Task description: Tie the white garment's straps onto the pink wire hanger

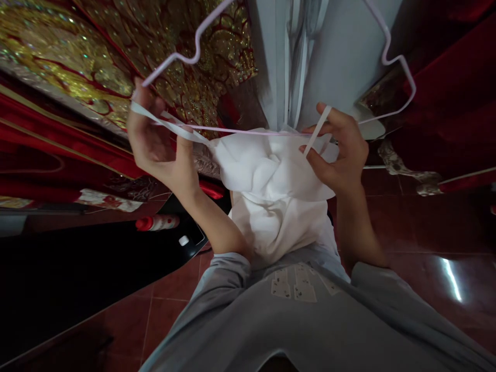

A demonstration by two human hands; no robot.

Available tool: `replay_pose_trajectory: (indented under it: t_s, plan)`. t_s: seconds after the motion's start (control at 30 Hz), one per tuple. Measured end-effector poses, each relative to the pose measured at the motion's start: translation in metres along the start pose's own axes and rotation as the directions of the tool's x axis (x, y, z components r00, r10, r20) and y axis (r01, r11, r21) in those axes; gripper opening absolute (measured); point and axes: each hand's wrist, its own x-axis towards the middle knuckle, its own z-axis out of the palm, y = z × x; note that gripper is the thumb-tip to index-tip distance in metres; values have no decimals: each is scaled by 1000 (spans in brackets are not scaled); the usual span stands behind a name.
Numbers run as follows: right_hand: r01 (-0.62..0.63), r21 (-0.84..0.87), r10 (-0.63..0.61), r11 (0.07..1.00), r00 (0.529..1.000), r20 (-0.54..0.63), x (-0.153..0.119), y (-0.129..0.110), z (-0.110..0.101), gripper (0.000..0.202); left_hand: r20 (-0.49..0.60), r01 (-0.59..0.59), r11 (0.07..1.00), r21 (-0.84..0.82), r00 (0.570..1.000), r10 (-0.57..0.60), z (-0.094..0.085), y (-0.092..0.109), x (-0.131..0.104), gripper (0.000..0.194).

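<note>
A pale pink wire hanger (pixel 248 132) spans the upper middle, its lower bar running between my hands. From it or just behind it hangs a white gathered cloth garment (pixel 275 181) with thin white straps. My left hand (pixel 158 139) has a white strap stretched round its spread fingers and thumb, near the hanger's left end. On the right, my right hand (pixel 341 147) holds another white strap taut between thumb and fingertips, beside the hanger bar. Whether the straps loop over the hanger is unclear.
Gold sequined and red garments (pixel 101 57) hang at the upper left, with red cloth (pixel 453 98) at the right. A black table (pixel 96 263) at the left bears a red-capped bottle (pixel 158 222) and a small white case (pixel 183 241). Pale cloth or panels (pixel 271 57) stand behind the hanger.
</note>
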Motion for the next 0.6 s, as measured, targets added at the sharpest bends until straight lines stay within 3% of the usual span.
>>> replay_pose_trajectory:
  t_s: [0.13, 0.2, 0.27, 0.33, 0.43, 0.53, 0.6]
  plan:
    - [28, 13, -28, 1000, 1000, 5, 1, -1, -2, 58, 21, -53, 997, -50, 998, 54, -2, -4, 3, 56]
    - [9, -8, -9, 1000, 1000, 19, 1, 2, -4, 59, 1, -25, 998, -62, 1000, 25, 0, -3, 3, 59]
    - [-32, -24, 33, 999, 999, 27, 1, 8, -5, 61, -20, 81, 994, -68, 996, -82, 4, 3, 5, 60]
    - [-82, -34, 83, 996, 996, 40, 1, 13, -6, 63, 5, 272, 962, -39, 962, -272, 8, 13, 10, 56]
    - [-103, -9, 103, 995, 993, 57, 1, 22, -9, 64, 153, 440, 897, 48, 884, -442, 12, 28, 23, 51]
    - [-84, 5, 84, 996, 996, 30, 2, 26, -11, 61, 378, 383, 913, 142, 832, -407, 17, 36, 39, 37]
    - [-70, -34, 70, 997, 998, -6, 2, 25, -12, 59, 454, 357, 918, 174, 798, -397, 23, 37, 46, 20]
